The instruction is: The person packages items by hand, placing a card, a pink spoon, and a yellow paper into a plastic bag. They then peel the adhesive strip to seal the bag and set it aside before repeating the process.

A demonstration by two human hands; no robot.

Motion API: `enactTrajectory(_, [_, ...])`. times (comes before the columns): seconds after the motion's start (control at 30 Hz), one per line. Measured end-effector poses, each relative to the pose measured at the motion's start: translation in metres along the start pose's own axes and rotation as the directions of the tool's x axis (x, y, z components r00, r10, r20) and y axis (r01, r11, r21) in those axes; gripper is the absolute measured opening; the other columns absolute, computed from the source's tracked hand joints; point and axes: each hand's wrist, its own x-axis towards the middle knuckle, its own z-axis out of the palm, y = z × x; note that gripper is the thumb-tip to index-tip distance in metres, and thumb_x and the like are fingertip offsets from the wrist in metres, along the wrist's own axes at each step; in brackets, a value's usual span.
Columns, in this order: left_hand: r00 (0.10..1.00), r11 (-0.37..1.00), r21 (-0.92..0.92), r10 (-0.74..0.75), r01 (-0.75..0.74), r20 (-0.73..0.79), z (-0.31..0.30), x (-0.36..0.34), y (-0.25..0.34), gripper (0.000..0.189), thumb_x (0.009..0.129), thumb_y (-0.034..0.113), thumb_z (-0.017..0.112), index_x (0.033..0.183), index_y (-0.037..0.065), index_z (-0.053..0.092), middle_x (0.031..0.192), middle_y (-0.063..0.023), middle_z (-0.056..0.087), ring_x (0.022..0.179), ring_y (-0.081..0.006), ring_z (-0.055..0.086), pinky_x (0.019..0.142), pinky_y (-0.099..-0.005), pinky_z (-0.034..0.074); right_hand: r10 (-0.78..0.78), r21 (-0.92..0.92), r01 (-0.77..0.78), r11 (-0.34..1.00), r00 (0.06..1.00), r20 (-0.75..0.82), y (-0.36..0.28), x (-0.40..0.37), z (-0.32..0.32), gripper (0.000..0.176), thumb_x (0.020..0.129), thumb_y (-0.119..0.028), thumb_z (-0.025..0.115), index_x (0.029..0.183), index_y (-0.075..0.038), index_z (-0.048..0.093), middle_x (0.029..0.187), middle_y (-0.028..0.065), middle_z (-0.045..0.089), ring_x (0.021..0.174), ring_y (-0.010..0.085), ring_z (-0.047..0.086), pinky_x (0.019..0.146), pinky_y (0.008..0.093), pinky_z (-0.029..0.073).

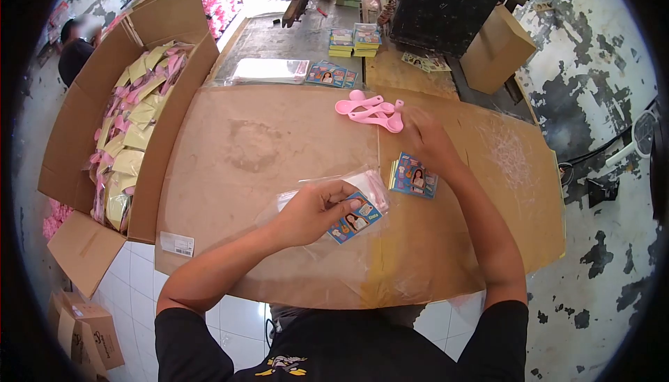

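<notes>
Left hand: the left hand (317, 208) is clamped on a blue printed card (357, 217), thumb pressed on its face near the upper edge.
Card position: tilted, above the clear plastic bags (375, 181), near the middle of the cardboard sheet (265, 145).
Right hand: the right hand (426, 143) is motion-blurred and reaches beside the pink spoons; whether its fingers are closed on anything cannot be told.
Hands, relative: apart from each other, the right one farther forward.
Pink spoons: the pink spoons (373, 115) lie in a loose, overlapping group toward the sheet's far edge.
Card stack: a card stack (412, 178) sits on the sheet just below the right hand, its layers slightly fanned.
Desk, far side: the desk (265, 39) carries a pile of clear sleeves (270, 70), spread cards (332, 74) and, farther back, bundled cards (366, 39).
Carton, left: an open carton (167, 148) holds many bagged pink and cream items (136, 131).
Carton, right: an upright brown box (498, 49) stands beside a dark case (446, 5).
</notes>
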Motion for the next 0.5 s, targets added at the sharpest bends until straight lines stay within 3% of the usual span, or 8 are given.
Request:
enactTrajectory(0.07, [1.000,1.000,0.001,0.005,-0.005,0.007,-0.002,0.000,-0.002,0.021,0.106,0.014,0.066,0.119,-0.003,0.067,0.101,-0.0074,0.078,0.089,-0.0079,0.069,0.076,-0.0282,0.058,0.011,0.114,-0.004,0.993,0.998,-0.059,0.013,0.020,0.011,0.026,0.099,-0.015,0.060,0.117,0.001,0.071,0.119,0.0192,0.070,0.113,0.0383,0.064,0.102,0.0474,0.049])
enactTrajectory(0.17, [1.000,1.000,-0.003,0.006,-0.006,0.000,-0.002,0.000,0.001,0.019,0.106,0.014,0.065,0.117,-0.002,0.067,0.101,-0.0072,0.077,0.089,-0.0077,0.069,0.076,-0.0278,0.057,-0.155,-0.036,0.157,0.987,0.986,0.068,0.027,0.042,0.019,0.024,0.097,-0.009,0.061,0.117,-0.002,0.073,0.125,0.0146,0.071,0.117,0.0330,0.064,0.106,0.0432,0.048])
enactTrajectory(0.27, [1.000,1.000,0.005,0.015,-0.015,-0.008,-0.003,0.000,0.002,0.020,0.107,0.014,0.064,0.119,-0.002,0.066,0.102,-0.0068,0.077,0.090,-0.0072,0.068,0.077,-0.0274,0.057,-0.189,-0.103,0.209,0.973,0.966,0.174,0.008,0.052,0.026,0.023,0.095,-0.007,0.065,0.115,-0.004,0.075,0.123,0.0111,0.071,0.114,0.0333,0.063,0.102,0.0432,0.049])
enactTrajectory(0.37, [1.000,0.999,-0.039,0.016,-0.015,0.024,-0.005,0.001,0.002,0.024,0.109,0.017,0.061,0.125,-0.001,0.064,0.107,-0.0069,0.077,0.093,-0.0070,0.069,0.079,-0.0260,0.057,-0.253,-0.154,0.282,0.947,0.950,0.183,-0.004,0.057,0.031,0.025,0.091,-0.007,0.067,0.114,-0.008,0.075,0.119,0.0110,0.071,0.110,0.0326,0.062,0.102,0.0444,0.048])
enactTrajectory(0.47, [1.000,0.997,-0.078,-0.003,0.004,0.018,-0.005,0.001,0.003,0.025,0.109,0.018,0.061,0.126,-0.001,0.064,0.108,-0.0068,0.077,0.092,-0.0069,0.069,0.078,-0.0258,0.057,-0.262,-0.235,0.304,0.923,0.945,0.193,0.005,0.062,0.031,0.022,0.093,-0.008,0.069,0.114,-0.007,0.076,0.121,0.0098,0.070,0.106,0.0329,0.065,0.094,0.0447,0.051])
enactTrajectory(0.5, [1.000,0.997,-0.073,0.002,-0.001,0.009,-0.005,0.001,0.004,0.025,0.109,0.018,0.061,0.126,-0.001,0.064,0.108,-0.0070,0.077,0.092,-0.0070,0.069,0.078,-0.0259,0.057,-0.244,-0.167,0.266,0.949,0.959,0.144,0.000,0.060,0.025,0.024,0.094,-0.007,0.069,0.117,-0.007,0.074,0.119,0.0097,0.070,0.104,0.0305,0.066,0.092,0.0427,0.052])
